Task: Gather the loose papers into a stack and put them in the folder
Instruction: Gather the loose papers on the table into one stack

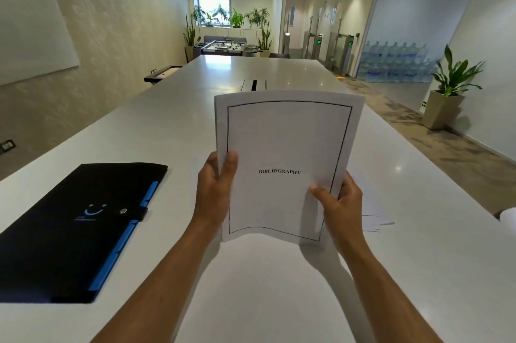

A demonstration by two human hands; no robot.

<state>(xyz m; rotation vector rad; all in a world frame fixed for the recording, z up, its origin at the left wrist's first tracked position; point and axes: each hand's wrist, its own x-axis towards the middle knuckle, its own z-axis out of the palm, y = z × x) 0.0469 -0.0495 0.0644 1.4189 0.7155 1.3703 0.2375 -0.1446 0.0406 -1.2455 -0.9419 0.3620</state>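
I hold a stack of white papers point(284, 141) upright above the table; its top sheet has a black border and the word BIBLIOGRAPHY. My left hand point(215, 189) grips the stack's left edge, thumb on the front. My right hand point(339, 203) grips the lower right edge, thumb on the front too. More loose papers point(370, 208) lie flat on the table behind my right hand, partly hidden by it. A black folder point(78, 231) with blue tabs and a snap strap lies shut on the table at the left, apart from both hands.
The long white table point(195, 108) runs away from me, with a cable slot point(253, 85) in its middle. A white rounded object point(508, 218) shows at the right edge. A potted plant point(446, 97) stands on the floor to the right.
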